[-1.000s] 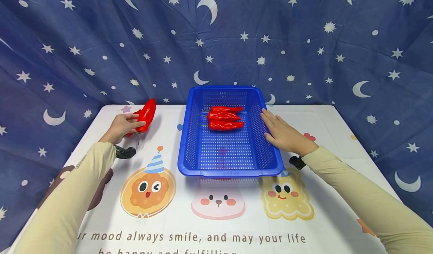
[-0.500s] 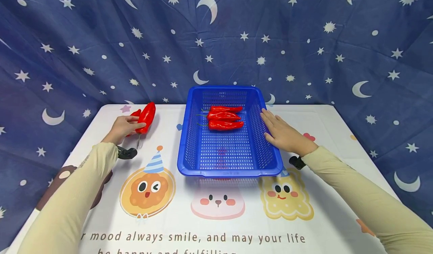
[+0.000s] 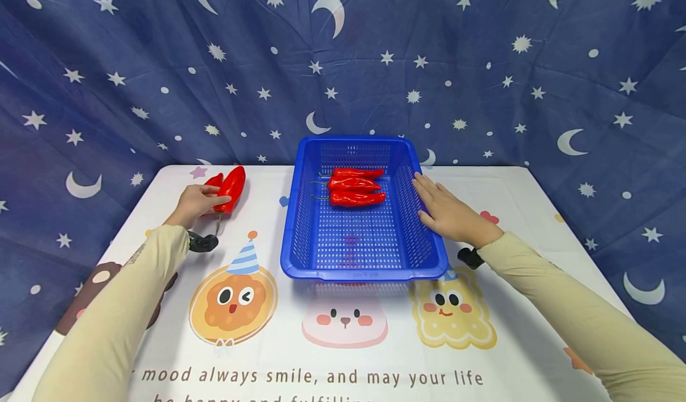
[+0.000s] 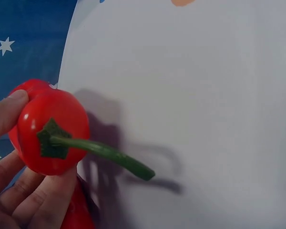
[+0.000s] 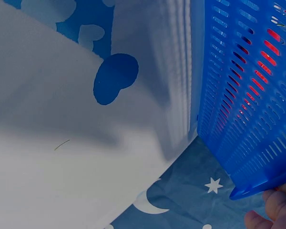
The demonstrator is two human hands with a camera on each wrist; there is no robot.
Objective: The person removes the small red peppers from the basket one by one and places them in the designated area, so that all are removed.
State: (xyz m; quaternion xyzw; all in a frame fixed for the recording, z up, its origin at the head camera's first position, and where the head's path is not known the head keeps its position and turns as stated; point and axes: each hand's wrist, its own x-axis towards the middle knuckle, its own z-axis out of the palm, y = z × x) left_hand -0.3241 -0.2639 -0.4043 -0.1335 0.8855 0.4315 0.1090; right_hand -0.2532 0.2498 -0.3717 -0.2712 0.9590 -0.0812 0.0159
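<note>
At the table's left side my left hand (image 3: 196, 204) pinches a red pepper (image 3: 233, 189) between thumb and fingers. Its green stem (image 4: 102, 151) points toward the left wrist camera, and its shadow falls on the cloth beside it. A second red pepper (image 3: 214, 181) lies just left of it, partly hidden by the hand. My right hand (image 3: 452, 211) rests with straight fingers along the right rim of a blue plastic basket (image 3: 364, 273). Inside the basket three red peppers (image 3: 358, 198) lie side by side toward the back, their stems to the left.
A white printed tablecloth (image 3: 257, 357) with cartoon figures covers the table. Behind it hangs a dark blue curtain (image 3: 375, 44) with moons and stars, close to the basket's back rim. Black wrist mounts (image 3: 203, 243) stick out below both hands.
My left hand has moved slightly down and toward the table's front with the pepper, whose tip sits lower in the head view. The right hand and the basket stay in place.
</note>
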